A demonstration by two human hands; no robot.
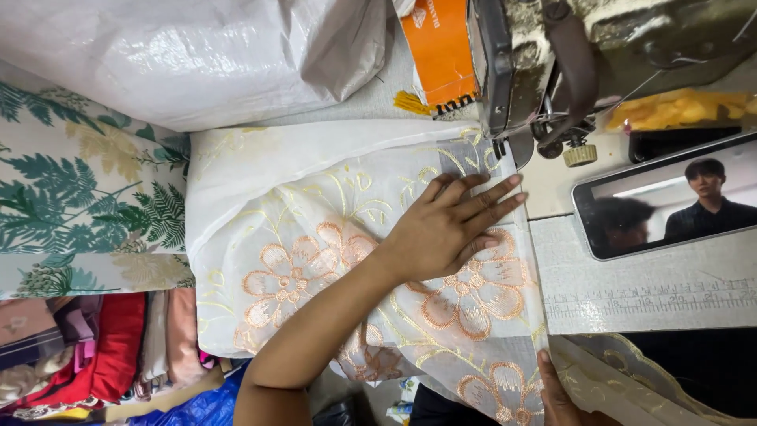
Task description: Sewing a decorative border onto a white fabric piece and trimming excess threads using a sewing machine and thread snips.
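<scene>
Left hand (445,229) lies flat, fingers spread wide, pressing the sheer white embroidered fabric (315,237) onto the sewing table (631,284), fingertips just beside the sewing machine (544,71) head. Right hand (561,394) shows only partly at the bottom edge, touching the fabric's hem; cannot tell how its fingers sit. Fabric is spread across the table left of the machine, peach flowers up. A phone (670,197) playing video lies to the right. Risk: fingertips close to the needle area could get caught; slippery sheer cloth may shift or pucker under uneven pressure.
</scene>
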